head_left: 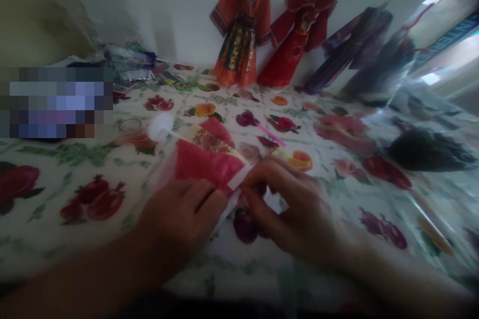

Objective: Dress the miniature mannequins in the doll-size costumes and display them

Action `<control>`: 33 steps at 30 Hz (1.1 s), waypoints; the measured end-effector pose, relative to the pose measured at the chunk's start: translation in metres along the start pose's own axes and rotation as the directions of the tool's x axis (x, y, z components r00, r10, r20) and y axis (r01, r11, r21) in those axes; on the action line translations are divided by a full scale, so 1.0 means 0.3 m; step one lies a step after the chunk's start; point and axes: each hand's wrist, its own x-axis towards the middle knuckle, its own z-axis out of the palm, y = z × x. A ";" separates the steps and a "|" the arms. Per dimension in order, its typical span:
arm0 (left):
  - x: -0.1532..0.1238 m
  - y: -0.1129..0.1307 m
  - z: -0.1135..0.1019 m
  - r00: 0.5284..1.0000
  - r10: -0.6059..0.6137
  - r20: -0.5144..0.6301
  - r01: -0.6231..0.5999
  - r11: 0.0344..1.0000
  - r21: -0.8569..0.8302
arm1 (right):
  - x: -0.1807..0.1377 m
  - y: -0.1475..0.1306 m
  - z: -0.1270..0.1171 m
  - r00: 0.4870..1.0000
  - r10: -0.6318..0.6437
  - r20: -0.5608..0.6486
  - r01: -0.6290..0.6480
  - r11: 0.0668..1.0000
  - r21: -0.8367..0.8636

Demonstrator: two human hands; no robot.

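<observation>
A small piece of red fabric (207, 162) with a cream floral band and white edging lies before me on the table. My left hand (187, 217) is closed over its near edge, fingers curled and pressing it down. At the fabric's right corner, the thumb and fingertips of my right hand (295, 204) are pinched together against the white edge. Whatever sits between those fingertips is too small and blurred to make out. Beyond the fabric's left corner is a pale round disc (161, 126).
A fruit-patterned cloth (93, 232) covers the table. Doll-sized garments, including an orange robe (243, 30) and a red dress (295, 35), stand along the wall. A pink stick (273, 135), a dark bundle (428, 149) and plastic packets (130, 62) lie around.
</observation>
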 end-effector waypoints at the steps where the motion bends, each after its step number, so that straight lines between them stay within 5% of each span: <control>1: 0.000 0.000 0.000 1.000 -0.012 0.001 0.012 1.000 0.003 | -0.002 -0.014 -0.006 0.994 0.083 0.073 -0.087 0.995 0.055; 5: 0.003 0.001 -0.001 0.998 -0.066 0.002 0.066 0.998 -0.013 | -0.016 -0.036 -0.004 0.818 0.324 0.475 -0.490 0.825 0.282; 8: 0.007 -0.001 -0.008 0.993 -0.111 0.033 0.114 0.989 -0.090 | -0.041 -0.041 0.022 0.722 0.388 0.573 -0.673 0.588 0.449; 13: 0.016 0.000 -0.035 0.979 -0.168 0.116 0.190 0.957 -0.218 | -0.071 -0.075 0.075 0.730 0.451 0.513 -0.661 0.276 0.698; 17: 0.027 0.010 -0.053 0.966 -0.191 0.175 0.235 0.930 -0.282 | -0.061 -0.084 0.116 0.726 0.525 0.443 -0.601 0.174 0.780; 21: 0.057 0.012 -0.092 0.936 -0.149 0.320 0.264 0.896 -0.356 | -0.046 -0.073 0.147 0.667 0.601 0.440 -0.590 0.064 0.805; 26: 0.154 0.024 -0.179 0.956 -0.185 0.226 0.254 0.910 -0.329 | -0.050 -0.064 0.161 0.652 0.616 0.441 -0.549 -0.016 0.835; 29: 0.245 0.030 -0.170 0.969 -0.192 0.155 0.229 0.935 -0.272 | -0.059 -0.061 0.157 0.641 0.614 0.461 -0.547 -0.056 0.835; 33: 0.377 -0.006 -0.067 0.894 -0.233 0.382 0.326 0.924 -0.200 | -0.068 -0.041 0.142 0.662 0.567 0.489 -0.572 -0.039 0.819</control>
